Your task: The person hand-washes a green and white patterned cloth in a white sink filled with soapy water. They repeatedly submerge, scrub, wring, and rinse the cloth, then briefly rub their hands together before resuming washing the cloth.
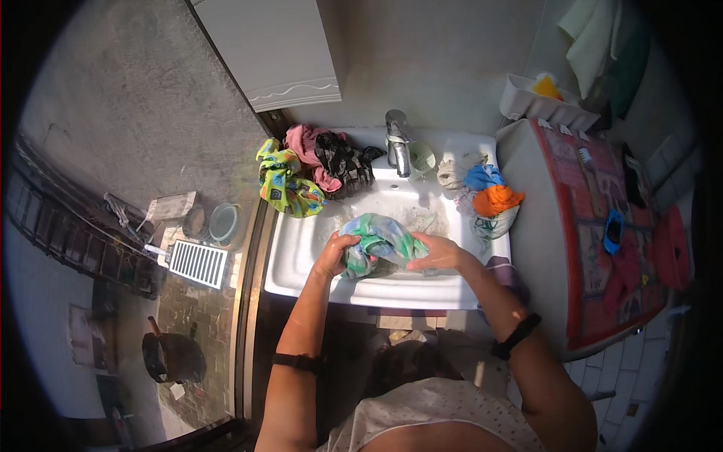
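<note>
A wet-looking green, blue and white cloth point(379, 237) hangs bunched over the front of the white washbasin point(305, 285). My left hand point(335, 252) grips its left end, thumb on top. At the other end, my right hand point(439, 252) has its thumb and fingers around the fabric. Below the cloth, sudsy water point(435, 217) covers part of the bowl. The chrome tap point(399, 148) stands at the back of the basin, and a pale green perforated cup point(421, 159) sits just beside it.
Yellow patterned cloth point(288, 183), pink cloth point(305, 146) and black cloth point(345, 164) lie on the left rim. Orange cloth point(497, 199) and blue cloth point(483, 176) rest at right. A washing machine point(531, 226) under a red patterned cover point(570, 226) adjoins the basin. Left is a window frame point(248, 316).
</note>
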A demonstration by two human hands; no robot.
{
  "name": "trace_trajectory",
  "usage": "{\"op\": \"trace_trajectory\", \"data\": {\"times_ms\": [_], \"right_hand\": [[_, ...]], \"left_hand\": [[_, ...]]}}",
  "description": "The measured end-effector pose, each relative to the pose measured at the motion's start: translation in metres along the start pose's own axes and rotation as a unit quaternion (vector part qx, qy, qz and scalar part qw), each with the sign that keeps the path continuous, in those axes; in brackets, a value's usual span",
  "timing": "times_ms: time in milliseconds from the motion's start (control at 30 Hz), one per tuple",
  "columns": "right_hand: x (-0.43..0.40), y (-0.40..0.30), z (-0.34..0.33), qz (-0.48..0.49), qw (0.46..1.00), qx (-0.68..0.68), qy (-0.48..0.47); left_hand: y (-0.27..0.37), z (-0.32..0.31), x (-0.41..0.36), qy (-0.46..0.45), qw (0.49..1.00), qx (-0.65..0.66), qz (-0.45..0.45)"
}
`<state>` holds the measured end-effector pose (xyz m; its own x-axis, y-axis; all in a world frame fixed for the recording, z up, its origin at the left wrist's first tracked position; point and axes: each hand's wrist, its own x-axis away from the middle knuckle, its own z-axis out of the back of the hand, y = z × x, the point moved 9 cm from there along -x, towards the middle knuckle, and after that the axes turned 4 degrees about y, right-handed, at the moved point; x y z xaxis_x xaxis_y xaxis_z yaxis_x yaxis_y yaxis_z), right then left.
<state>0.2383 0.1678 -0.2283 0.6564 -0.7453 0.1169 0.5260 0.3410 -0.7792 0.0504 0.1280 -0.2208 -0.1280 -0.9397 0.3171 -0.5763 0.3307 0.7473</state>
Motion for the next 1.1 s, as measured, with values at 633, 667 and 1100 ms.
{"op": "trace_trajectory", "data": {"times_ms": [633,667,1100], "right_hand": [[-0.044,0.024,0.0,-0.068,0.492,-0.842,0.211],[-0.05,0.013,-0.005,-0.043,0.49,-0.852,0.178],[-0.005,0.019,-0.044,-0.209,0.637,-0.74,-0.06]], "left_hand": [[-0.065,-0.042,-0.015,-0.041,0.998,0.031,0.042],[-0.063,-0.048,-0.015,-0.07,0.994,0.082,0.023],[-0.034,-0.036,-0.02,0.018,0.964,-0.231,-0.133]]}}
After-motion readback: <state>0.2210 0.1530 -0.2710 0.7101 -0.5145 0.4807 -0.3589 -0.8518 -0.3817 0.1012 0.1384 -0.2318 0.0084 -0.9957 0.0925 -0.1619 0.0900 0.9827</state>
